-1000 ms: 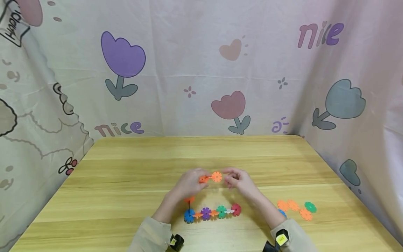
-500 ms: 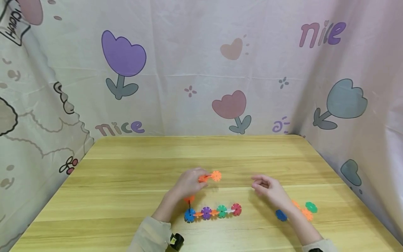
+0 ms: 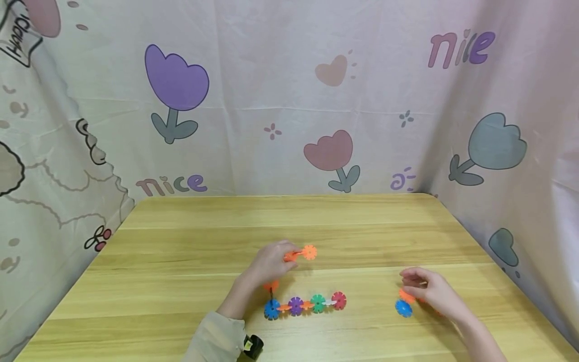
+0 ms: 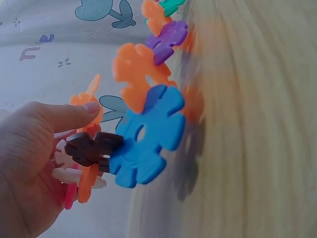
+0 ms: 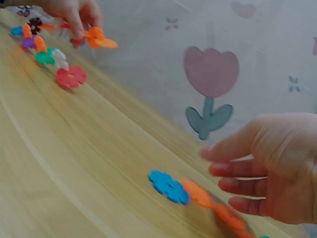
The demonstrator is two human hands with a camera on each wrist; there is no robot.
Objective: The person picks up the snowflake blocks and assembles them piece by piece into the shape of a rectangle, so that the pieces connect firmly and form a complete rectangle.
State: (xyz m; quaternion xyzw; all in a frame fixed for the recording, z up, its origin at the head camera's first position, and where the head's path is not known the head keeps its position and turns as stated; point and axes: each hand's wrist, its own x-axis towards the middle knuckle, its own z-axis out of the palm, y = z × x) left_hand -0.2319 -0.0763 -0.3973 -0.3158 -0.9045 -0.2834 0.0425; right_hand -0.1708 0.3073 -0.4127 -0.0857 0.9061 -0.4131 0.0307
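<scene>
My left hand [image 3: 271, 261] pinches an orange snowflake disc [image 4: 81, 101] in a linked chain of slotted plastic discs. Another orange disc [image 3: 309, 252] sticks out to the right of its fingertips. Nearer me, the chain turns at a blue disc [image 3: 272, 309], joined through a brown disc [image 4: 94, 148]. From there it runs right through a purple disc [image 3: 296, 306] and a green disc [image 3: 318, 303] to a red disc [image 3: 339, 300]. My right hand [image 3: 431, 291] hovers over loose discs, fingers loosely bent and nothing between them. Below its fingertips lie a loose orange disc [image 3: 406, 296] and a loose blue disc [image 3: 403, 308].
The wooden table [image 3: 194, 241] carries everything. A printed curtain [image 3: 253, 100] hangs behind it and along both sides. More loose orange discs [image 3: 422, 300] lie partly hidden beneath the right hand. A black wrist camera [image 3: 254, 347] sits at the left sleeve.
My right hand has moved away from the chain, rightward and nearer me, to the loose discs. The left hand keeps its hold on the chain almost unmoved.
</scene>
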